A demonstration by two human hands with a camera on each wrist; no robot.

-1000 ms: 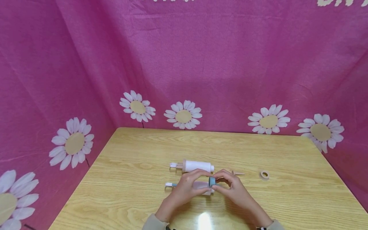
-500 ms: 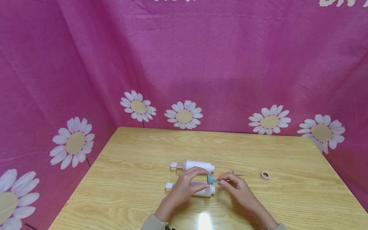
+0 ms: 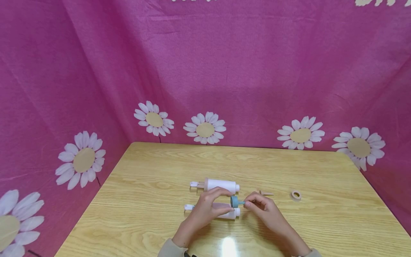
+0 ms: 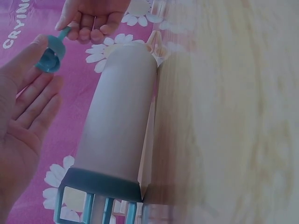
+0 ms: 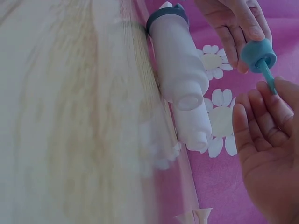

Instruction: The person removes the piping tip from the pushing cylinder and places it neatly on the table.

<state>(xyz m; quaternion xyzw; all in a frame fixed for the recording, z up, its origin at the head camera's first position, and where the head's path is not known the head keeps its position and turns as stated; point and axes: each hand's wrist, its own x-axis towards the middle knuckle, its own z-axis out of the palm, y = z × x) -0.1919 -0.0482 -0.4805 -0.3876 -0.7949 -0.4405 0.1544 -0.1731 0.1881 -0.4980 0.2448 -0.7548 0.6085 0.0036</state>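
A teal cap with a thin stem (image 3: 234, 202) is held above the table between both hands. My left hand (image 3: 205, 208) has thumb and index finger at the rim of its wide cup end. In the left wrist view the other fingers extend below it. My right hand (image 3: 266, 210) pinches the stem of the cap (image 5: 258, 56) by its tip. Below the left hand lies a white cylinder with a teal collar (image 4: 114, 121), partly covered by that hand in the head view. Beyond it lies a similar white cylinder with a pinkish collar (image 3: 221, 185).
A small pinkish stemmed piece (image 3: 266, 193) lies past the right hand. Farther right is a pinkish ring (image 3: 295, 195). All this rests on a wood-grain table (image 3: 154, 164), with a magenta flowered cloth (image 3: 240, 71) behind and to the left.
My right hand has moved from the cap's cup to its stem and slightly right. The cap now sits a little farther left, between my left thumb and index finger. The cylinders stay put.
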